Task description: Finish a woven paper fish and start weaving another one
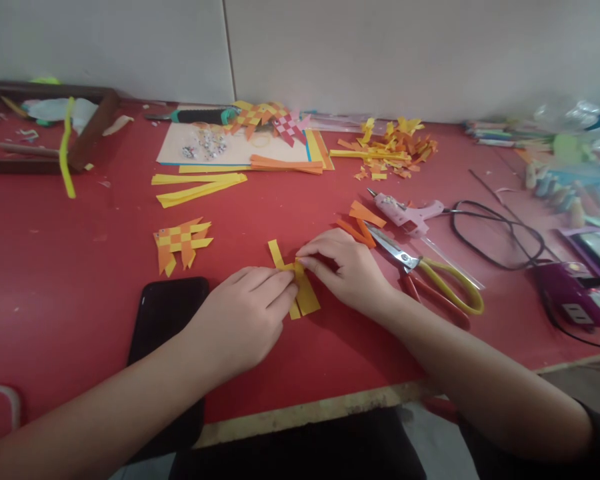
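Note:
Yellow paper strips [307, 299], crossed over one another, lie on the red table in front of me. My left hand [255, 303] presses its fingertips onto their left side and covers part of the crossing. From the right, my right hand [347, 270] pinches the upper end of a strip between thumb and fingers. A finished woven paper fish [183, 240], orange and yellow, lies left of my hands. Just right of my right hand are orange paper pieces [367, 215] and scissors [405, 259] with one yellow and one red handle, blades apart.
A black phone [173, 310] lies under my left forearm. Behind the scissors is a pink glue gun [405, 212] with a looping cord. Farther back are yellow strips [200, 190], a heap of paper scraps [390, 150], a cutter [200, 117] and a brown tray [93, 133].

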`<state>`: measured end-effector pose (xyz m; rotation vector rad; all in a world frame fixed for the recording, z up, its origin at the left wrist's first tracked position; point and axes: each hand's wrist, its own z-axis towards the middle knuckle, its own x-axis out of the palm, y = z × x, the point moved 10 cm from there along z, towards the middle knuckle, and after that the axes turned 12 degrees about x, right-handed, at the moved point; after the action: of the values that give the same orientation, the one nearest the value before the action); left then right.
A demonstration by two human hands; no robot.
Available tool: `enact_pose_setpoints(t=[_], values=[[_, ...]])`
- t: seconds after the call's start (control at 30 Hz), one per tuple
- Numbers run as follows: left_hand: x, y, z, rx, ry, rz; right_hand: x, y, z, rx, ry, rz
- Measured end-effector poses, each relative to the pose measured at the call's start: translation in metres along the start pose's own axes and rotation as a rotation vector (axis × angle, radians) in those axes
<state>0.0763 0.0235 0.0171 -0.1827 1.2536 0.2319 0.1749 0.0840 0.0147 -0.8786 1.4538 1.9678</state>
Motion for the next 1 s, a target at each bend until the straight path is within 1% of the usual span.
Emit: enact_pose_setpoints(t=[0.13, 0.27, 0.33, 0.4, 0.5, 0.67, 0.73, 0.87, 1.0], values=[[0.002, 0.006, -0.001, -0.058, 0.027, -0.043, -0.003, -0.002, 0.000, 0.027, -0.059, -0.026], [0.005, 0.012, -0.002, -0.109, 0.075, -0.085, -0.014, 0.004, -0.003, 0.023, -0.087, 0.002], [0.006, 0.013, -0.002, -0.117, 0.082, -0.106, -0.018, 0.011, -0.006, -0.019, -0.044, 0.050], [0.007, 0.014, -0.002, -0.122, 0.078, -0.128, -0.018, 0.019, -0.009, -0.100, 0.020, 0.079], [0.007, 0.014, -0.002, -0.124, 0.062, -0.144, -0.016, 0.025, -0.013, -0.193, 0.069, 0.039], [0.001, 0.014, -0.002, -0.121, 0.006, -0.155, -0.008, 0.016, -0.011, -0.159, 0.076, -0.042], [-0.002, 0.014, -0.002, -0.120, -0.015, -0.158, -0.006, 0.016, -0.012, -0.168, 0.063, -0.069], [-0.004, 0.016, -0.003, -0.140, -0.025, -0.132, -0.001, 0.014, -0.011, -0.175, 0.024, -0.150], [-0.005, 0.015, -0.001, -0.119, -0.031, -0.107, 0.002, 0.008, -0.007, -0.126, 0.002, -0.172]])
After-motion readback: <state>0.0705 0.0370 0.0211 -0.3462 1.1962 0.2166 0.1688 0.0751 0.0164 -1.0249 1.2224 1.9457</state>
